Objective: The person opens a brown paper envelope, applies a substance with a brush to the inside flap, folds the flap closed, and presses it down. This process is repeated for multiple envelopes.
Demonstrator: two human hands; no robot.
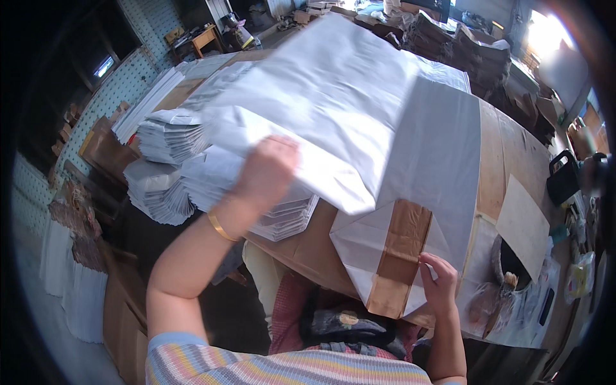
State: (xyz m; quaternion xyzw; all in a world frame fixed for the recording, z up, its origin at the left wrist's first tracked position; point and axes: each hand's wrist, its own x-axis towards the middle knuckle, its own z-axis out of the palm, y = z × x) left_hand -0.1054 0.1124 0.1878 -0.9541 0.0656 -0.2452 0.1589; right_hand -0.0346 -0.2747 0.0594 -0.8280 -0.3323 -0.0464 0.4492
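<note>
My left hand is closed on the folded end of a large white paper bag, which is raised at a slant and slightly blurred. Below and to the right, another white paper bag lies flat on the table, its near end folded into a pointed shape. Across that end runs a brown paper strip. My right hand has thumb and forefinger pinched at the strip's right edge. Stacked white paper bags with fanned, folded ends lie left of my left hand, partly under the raised bag.
The brown-covered table curves around in front of me. On its right are a pale board, a dark container and clear plastic wrapping. Dark bundles are heaped at the back. White sheets and cardboard stand at far left.
</note>
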